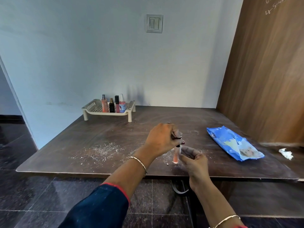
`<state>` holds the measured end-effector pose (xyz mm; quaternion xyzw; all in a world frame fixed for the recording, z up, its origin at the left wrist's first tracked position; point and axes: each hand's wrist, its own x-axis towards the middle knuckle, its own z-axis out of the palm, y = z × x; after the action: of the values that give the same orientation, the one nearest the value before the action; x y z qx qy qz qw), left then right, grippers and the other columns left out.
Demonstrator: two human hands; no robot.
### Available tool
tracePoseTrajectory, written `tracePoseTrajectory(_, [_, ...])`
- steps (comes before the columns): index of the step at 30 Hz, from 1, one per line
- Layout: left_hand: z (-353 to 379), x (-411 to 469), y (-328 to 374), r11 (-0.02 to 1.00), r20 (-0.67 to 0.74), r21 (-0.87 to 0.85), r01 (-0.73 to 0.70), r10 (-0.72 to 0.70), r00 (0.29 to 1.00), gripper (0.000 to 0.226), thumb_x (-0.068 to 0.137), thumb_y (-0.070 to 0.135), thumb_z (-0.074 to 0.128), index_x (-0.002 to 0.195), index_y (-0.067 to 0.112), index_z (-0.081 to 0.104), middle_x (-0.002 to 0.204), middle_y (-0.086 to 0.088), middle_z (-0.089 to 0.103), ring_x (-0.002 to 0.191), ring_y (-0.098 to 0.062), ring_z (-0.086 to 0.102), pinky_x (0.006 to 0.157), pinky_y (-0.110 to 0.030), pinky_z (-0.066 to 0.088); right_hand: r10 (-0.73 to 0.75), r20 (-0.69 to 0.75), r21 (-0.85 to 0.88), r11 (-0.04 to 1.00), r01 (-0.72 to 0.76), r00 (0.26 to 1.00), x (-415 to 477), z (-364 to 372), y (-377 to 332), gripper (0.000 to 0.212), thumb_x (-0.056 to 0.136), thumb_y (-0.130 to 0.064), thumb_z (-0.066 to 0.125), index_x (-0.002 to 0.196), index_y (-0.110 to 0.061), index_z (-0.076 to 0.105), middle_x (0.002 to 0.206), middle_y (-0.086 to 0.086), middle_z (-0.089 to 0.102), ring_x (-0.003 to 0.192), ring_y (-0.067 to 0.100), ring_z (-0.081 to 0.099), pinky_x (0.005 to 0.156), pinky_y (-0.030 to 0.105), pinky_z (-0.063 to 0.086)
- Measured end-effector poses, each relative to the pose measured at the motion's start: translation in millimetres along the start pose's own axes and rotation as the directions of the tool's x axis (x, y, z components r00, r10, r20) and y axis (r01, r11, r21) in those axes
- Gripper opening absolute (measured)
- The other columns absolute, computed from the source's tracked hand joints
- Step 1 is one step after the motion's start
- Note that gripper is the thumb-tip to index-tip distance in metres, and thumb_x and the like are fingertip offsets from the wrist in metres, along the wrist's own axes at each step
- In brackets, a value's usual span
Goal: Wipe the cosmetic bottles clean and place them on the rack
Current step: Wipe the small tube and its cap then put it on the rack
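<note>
A slim clear tube with pink liquid (175, 157) stands upright near the table's front edge. My left hand (162, 139) grips its dark cap from above. My right hand (194, 159) is just right of the tube, fingers curled beside it; whether it holds a wipe is not visible. The cream plastic rack (91, 109) sits at the table's back left. On it stand several bottles: a peach spray bottle (104, 104), a small black bottle (111, 106), a pink gloss tube with black cap (117, 105) and a pink pump bottle (122, 105).
A blue wet-wipe pack (233, 143) lies at the right of the dark wooden table (98, 134). A crumpled white wipe (286, 153) lies at the far right edge. White powder (102, 150) is scattered on the table's front left. A wooden panel (266, 71) rises on the right.
</note>
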<state>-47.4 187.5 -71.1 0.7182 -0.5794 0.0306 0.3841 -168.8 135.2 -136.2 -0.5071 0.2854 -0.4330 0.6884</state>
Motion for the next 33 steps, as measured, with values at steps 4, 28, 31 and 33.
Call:
tracePoseTrajectory(4, [8.5,-8.9,7.3,0.977,-0.031,-0.208,0.035,-0.043,0.999,0.026,0.067,0.021,0.082,0.066,0.033,0.059,0.09,0.006,0.074,0.084,-0.007,0.069,0.078,-0.033,0.057,-0.025,0.023,-0.09,0.996,0.027,0.999,-1.0,3.1,7.5,0.026,0.081,0.013,0.063,0.095,-0.008,0.064,0.084,0.01,0.073,0.076,0.02,0.066,0.071,0.038,0.056])
tracePoseTrajectory(28, [-14.4,-103.6,-33.7,0.91,-0.125,-0.323,0.261,-0.315,0.941,0.045,0.071,-0.001,0.078,0.071,0.042,0.064,0.076,0.015,0.07,0.078,0.001,0.068,0.078,-0.016,0.054,-0.392,0.246,-0.797,0.439,0.415,0.886,-24.8,10.3,22.5,0.017,0.087,-0.014,0.064,0.087,-0.03,0.068,0.086,-0.014,0.063,0.088,0.004,0.055,0.066,0.013,0.036])
tracePoseTrajectory(31, [-7.3,-110.8,-40.4,0.917,-0.141,-0.284,0.281,-0.329,0.934,0.042,0.072,0.002,0.078,0.071,0.04,0.06,0.076,0.016,0.069,0.076,0.003,0.066,0.078,-0.015,0.054,-0.384,0.231,-0.858,0.353,0.373,0.894,-20.3,1.7,20.2,0.016,0.089,-0.012,0.061,0.091,-0.025,0.069,0.081,-0.012,0.06,0.087,0.009,0.054,0.067,0.02,0.034])
tracePoseTrajectory(33, [-5.7,-112.3,-40.4,0.931,-0.169,-0.225,0.287,-0.328,0.93,0.035,0.074,0.007,0.078,0.075,0.037,0.061,0.079,0.014,0.069,0.075,0.003,0.065,0.074,-0.01,0.05,-0.418,0.222,-0.88,0.304,0.366,0.881,-21.2,5.1,19.8,0.016,0.088,-0.011,0.061,0.093,-0.023,0.07,0.082,-0.007,0.063,0.085,0.012,0.056,0.065,0.02,0.034])
